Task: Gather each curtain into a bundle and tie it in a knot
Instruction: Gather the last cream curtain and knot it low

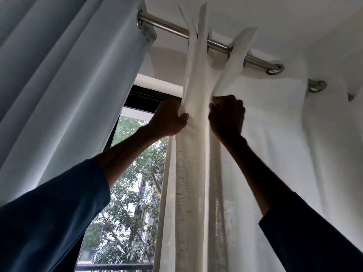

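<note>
**White curtain** [188, 173]: hangs from the rod at the centre and right of your view. Its left part is drawn into a narrow upright column of folds, and the rest spreads loose to the right. No knot shows in it.

**Left hand** [169, 119]: your fingers are curled round the column's left edge with the thumb on the front, high up and near the rod. This likely keeps the gathered folds from sliding apart.

**Right hand** [227, 116]: clenched on the cloth at the column's right side, level with the left hand. It seems placed to draw the next fold in. Only the column lies between your hands.

**Rod** [169, 26]: metal, slanting overhead from upper left to right. The curtain's top edges stick up past it, bunched where the cloth is pulled together.

**Rings** [275, 68]: one at the rod's right end and another further right. You cannot tell what the second one hangs on.

**Blue-grey curtain** [68, 75]: on the left, hanging loose and untied.

**Window** [127, 183]: between the two curtains, with trees beyond.

**Stage, as judged:** you are gathering the first bundle, and both knots are yet to be tied.
</note>
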Tool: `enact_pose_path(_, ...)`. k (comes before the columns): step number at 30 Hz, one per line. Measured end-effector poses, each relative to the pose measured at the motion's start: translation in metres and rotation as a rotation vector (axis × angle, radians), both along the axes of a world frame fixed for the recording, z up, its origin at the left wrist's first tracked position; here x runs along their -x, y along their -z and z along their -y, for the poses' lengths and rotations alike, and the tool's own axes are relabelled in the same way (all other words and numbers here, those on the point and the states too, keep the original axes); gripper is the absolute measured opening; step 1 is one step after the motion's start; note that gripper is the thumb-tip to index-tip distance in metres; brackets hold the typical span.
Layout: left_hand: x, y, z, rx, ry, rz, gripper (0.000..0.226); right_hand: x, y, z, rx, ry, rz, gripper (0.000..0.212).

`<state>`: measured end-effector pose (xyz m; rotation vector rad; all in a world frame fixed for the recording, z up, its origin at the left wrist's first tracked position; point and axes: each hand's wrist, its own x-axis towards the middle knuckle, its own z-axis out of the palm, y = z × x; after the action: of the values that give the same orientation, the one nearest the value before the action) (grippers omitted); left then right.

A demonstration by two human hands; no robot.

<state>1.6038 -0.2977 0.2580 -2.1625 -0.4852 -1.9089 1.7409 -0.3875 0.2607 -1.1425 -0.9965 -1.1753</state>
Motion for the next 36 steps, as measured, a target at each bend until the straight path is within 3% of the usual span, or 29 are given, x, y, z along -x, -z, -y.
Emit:
enact_pose_path(4, 0.004, 0.000, -0.008, -0.007, -0.010, 0.022, 0.036, 0.036, -0.006, -0.015, 0.059, -0.003, 0.132, 0.014)
enact_pose_path(6, 0.006, 0.002, -0.009, -0.024, -0.014, 0.026, 0.044, 0.043, -0.003, -0.016, 0.080, -0.017, 0.161, 0.022)
enact_pose_path(10, 0.004, 0.008, -0.010, -0.024, 0.044, 0.029, 0.038, 0.029, 0.014, -0.005, 0.024, -0.042, 0.137, 0.013)
enact_pose_path(14, -0.001, 0.011, -0.015, -0.024, 0.068, -0.060, 0.044, 0.019, 0.043, -0.012, 0.048, -0.060, 0.175, 0.024)
enact_pose_path(16, -0.003, 0.014, -0.016, -0.030, 0.121, -0.042, 0.043, 0.020, 0.060, -0.013, 0.047, -0.135, 0.212, 0.012)
enact_pose_path(19, -0.008, 0.024, -0.008, 0.053, 0.240, 0.025, 0.041, 0.018, 0.076, -0.010, 0.000, -0.165, 0.247, 0.010)
enact_pose_path(26, -0.024, 0.030, 0.015, 0.341, 0.499, 0.008, 0.062, 0.008, 0.094, 0.004, 0.077, -0.174, 0.338, 0.013)
enact_pose_path(30, -0.034, 0.029, 0.005, 0.285, 0.473, 0.026, 0.036, -0.011, 0.097, 0.015, 0.220, -0.249, 0.344, 0.016)
enact_pose_path(34, -0.043, 0.033, 0.009, 0.237, 0.285, 0.051, 0.034, -0.055, 0.092, 0.027, -0.008, -0.127, 0.210, 0.014)
enact_pose_path(36, -0.044, 0.034, 0.014, 0.223, 0.225, 0.045, 0.031, -0.087, 0.086, 0.032, -0.143, 0.001, 0.087, 0.026)
